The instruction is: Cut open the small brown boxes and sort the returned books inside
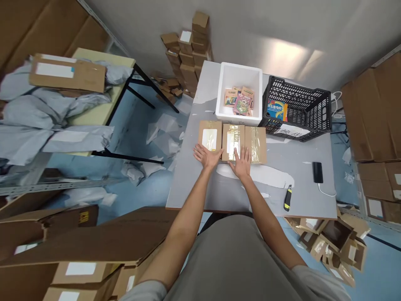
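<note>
Three small cardboard boxes stand side by side on the grey table (300, 167), against the white foam box. My left hand (207, 158) lies with fingers spread on the near edge of the left cardboard box (205, 127). With fingers stretched out, my right hand (242, 163) touches the near part of the middle cardboard box (233, 131); its fingertips reach toward the right cardboard box (258, 144). White labels show on the left and middle boxes, and shiny tape runs over the middle and right ones. Neither hand grasps anything.
Behind the boxes are a white foam box (222, 92) of small colourful booklets and a black crate (316, 100) holding a blue book (275, 109). A utility knife (287, 198) and a phone (317, 172) lie at right. Cartons (188, 58) are stacked by the wall.
</note>
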Motion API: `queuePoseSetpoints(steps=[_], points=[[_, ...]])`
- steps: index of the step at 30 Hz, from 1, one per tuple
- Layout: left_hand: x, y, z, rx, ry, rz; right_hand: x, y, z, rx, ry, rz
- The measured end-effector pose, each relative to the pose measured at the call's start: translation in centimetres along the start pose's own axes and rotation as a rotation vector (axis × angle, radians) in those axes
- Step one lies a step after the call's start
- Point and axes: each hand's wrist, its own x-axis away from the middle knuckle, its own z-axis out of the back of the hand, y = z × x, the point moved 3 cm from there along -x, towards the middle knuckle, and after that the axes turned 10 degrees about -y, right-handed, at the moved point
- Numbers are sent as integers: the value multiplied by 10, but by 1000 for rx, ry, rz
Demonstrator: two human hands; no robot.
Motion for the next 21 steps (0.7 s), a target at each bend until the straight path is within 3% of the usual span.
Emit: queuePoseSetpoints(steps=[3, 6, 9, 11, 14, 17, 19, 21], points=[[7, -2, 8, 11, 31, -21, -2, 1, 4, 37, -25, -17], [31, -13, 13, -14, 48, -45, -6, 4, 10, 58, -54, -23], [72, -41, 12, -40, 46, -58, -4, 9, 14, 44, -63, -7], [104, -73, 9, -26, 40, -49, 8, 13, 11, 20, -34, 0], [152, -129, 6, 50, 26, -128, 45, 21, -7, -54, 52, 11], [194, -180, 8, 99, -12, -237, 98, 26, -42, -151, 94, 24], [216, -200, 9, 82, -67, -328, 134, 30, -65, -206, 91, 23], [231, -205, 10, 36, -150, -442, 167, 37, -84, -262, 91, 16]])
